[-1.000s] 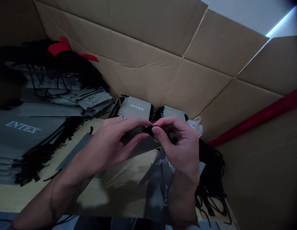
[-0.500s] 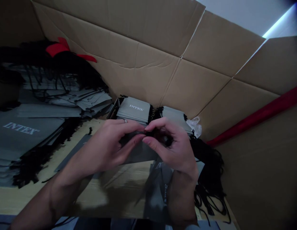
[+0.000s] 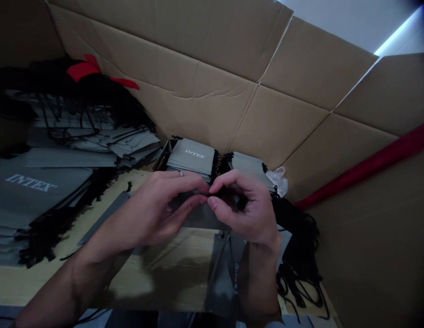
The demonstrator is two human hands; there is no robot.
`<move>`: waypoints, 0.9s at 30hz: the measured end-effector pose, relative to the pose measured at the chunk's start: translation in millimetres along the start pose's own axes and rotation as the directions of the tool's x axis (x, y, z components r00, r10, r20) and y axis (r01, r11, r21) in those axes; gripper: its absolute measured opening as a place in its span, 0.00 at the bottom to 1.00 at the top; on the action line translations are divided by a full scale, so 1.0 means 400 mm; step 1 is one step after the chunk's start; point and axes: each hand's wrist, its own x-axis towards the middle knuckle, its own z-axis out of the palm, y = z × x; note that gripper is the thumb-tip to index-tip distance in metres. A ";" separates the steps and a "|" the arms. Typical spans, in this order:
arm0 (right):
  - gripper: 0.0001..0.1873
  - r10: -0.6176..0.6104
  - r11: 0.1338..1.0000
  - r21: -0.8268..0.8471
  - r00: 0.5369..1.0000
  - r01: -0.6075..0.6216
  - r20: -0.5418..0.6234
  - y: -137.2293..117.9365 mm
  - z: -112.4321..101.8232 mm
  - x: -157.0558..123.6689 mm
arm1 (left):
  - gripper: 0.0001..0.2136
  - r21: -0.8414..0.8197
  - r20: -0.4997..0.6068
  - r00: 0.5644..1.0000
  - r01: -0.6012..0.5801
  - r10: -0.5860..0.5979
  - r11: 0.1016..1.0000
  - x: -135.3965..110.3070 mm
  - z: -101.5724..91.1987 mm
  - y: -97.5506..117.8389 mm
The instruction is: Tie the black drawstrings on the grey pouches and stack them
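My left hand (image 3: 157, 207) and my right hand (image 3: 247, 205) meet fingertip to fingertip above the table. Both pinch a thin dark drawstring cord (image 3: 207, 196), mostly hidden by the fingers. Just below and behind the fingers shows part of a grey drawstring pouch (image 3: 203, 218); how it joins the cord cannot be made out. More grey pouches (image 3: 220, 273) with white lettering lie under my right wrist. Under my left forearm rests another flat grey pouch (image 3: 104, 221).
An INTEX pouch stack (image 3: 194, 155) sits in a box behind my hands, beside a second stack (image 3: 249, 166). Larger pouch piles (image 3: 30, 187) fill the left. Black cords (image 3: 298, 246) hang at the right. Cardboard walls (image 3: 212, 82) enclose the wooden table (image 3: 177, 269).
The pinching fingertips have shifted slightly, with the right thumb a little lower. Loose grey material near my right wrist has moved and settled. Both hands stay together in the same place.
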 end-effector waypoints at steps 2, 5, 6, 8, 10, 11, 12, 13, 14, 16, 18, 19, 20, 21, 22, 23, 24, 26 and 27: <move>0.07 -0.002 1.000 0.003 1.000 0.002 -0.014 -0.003 0.001 0.000 | 0.04 -0.033 0.011 1.000 0.004 -0.004 0.999 0.000 -0.002 0.000; 0.06 0.005 1.000 0.025 0.999 -0.004 -0.037 -0.006 0.004 0.000 | 0.05 -0.087 0.003 1.000 0.006 -0.006 0.996 0.002 -0.005 -0.001; 0.06 0.006 0.999 0.039 0.999 -0.005 -0.045 -0.006 0.005 0.000 | 0.06 -0.110 -0.002 1.000 0.000 -0.001 0.994 0.003 -0.006 -0.001; 0.06 0.017 0.997 0.074 0.998 -0.013 -0.053 -0.004 0.008 -0.001 | 0.06 -0.167 -0.004 1.000 -0.009 0.009 0.986 0.006 -0.010 -0.002; 0.07 0.040 0.992 0.125 0.998 -0.034 -0.047 -0.002 0.011 -0.004 | 0.05 -0.247 0.004 1.000 -0.014 0.015 0.969 0.010 -0.014 -0.004; 0.07 0.051 0.986 0.157 0.998 -0.045 -0.035 0.000 0.012 -0.005 | 0.05 -0.294 0.017 1.000 -0.008 0.013 0.956 0.012 -0.016 -0.006; 0.08 0.059 0.980 0.194 0.998 -0.055 -0.019 0.001 0.012 -0.006 | 0.05 -0.346 0.033 0.999 0.002 0.010 0.938 0.014 -0.017 -0.008; 0.08 0.066 0.971 0.231 0.998 -0.063 -0.004 0.002 0.012 -0.007 | 0.05 -0.398 0.053 0.999 0.019 0.002 0.917 0.015 -0.019 -0.009; 0.08 0.066 0.961 0.267 0.998 -0.066 0.008 0.002 0.012 -0.007 | 0.05 -0.443 0.075 0.997 0.043 -0.011 0.895 0.017 -0.020 -0.010; 0.08 0.071 0.946 0.314 0.997 -0.079 0.037 -0.001 0.012 -0.006 | 0.07 -0.492 0.127 0.991 0.109 -0.053 0.864 0.019 -0.021 -0.009; 0.07 0.083 0.947 0.308 0.996 -0.090 0.037 -0.005 0.011 -0.005 | 0.08 -0.454 0.151 0.983 0.161 -0.103 0.876 0.019 -0.021 -0.006; 0.06 0.089 0.953 0.287 0.995 -0.095 0.034 -0.008 0.011 -0.005 | 0.07 -0.411 0.153 0.981 0.172 -0.118 0.895 0.019 -0.021 -0.004; 0.05 0.093 0.960 0.264 0.995 -0.098 0.032 -0.010 0.010 -0.006 | 0.07 -0.361 0.144 0.982 0.169 -0.125 0.917 0.019 -0.020 -0.001; 0.04 0.096 0.965 0.242 0.995 -0.100 0.027 -0.012 0.010 -0.007 | 0.07 -0.309 0.131 0.984 0.158 -0.122 0.938 0.018 -0.019 0.000; 0.04 0.098 0.969 0.226 0.995 -0.102 0.028 -0.013 0.009 -0.007 | 0.06 -0.261 0.119 0.987 0.139 -0.111 0.955 0.017 -0.018 0.001; 0.05 0.100 0.970 0.219 0.994 -0.105 0.034 -0.013 0.008 -0.008 | 0.06 -0.221 0.111 0.989 0.117 -0.094 0.968 0.016 -0.016 0.002; 0.07 0.100 0.970 0.220 0.994 -0.107 0.039 -0.012 0.007 -0.008 | 0.07 -0.188 0.107 0.991 0.098 -0.079 0.977 0.016 -0.014 0.002; 0.11 0.100 0.966 0.234 0.994 -0.107 0.041 -0.010 0.006 -0.005 | 0.08 -0.152 0.093 0.994 0.071 -0.057 0.986 0.017 -0.009 0.003; 0.12 0.101 0.963 0.247 0.994 -0.108 0.042 -0.009 0.006 -0.002 | 0.09 -0.158 0.093 0.995 0.062 -0.048 0.985 0.018 -0.006 0.003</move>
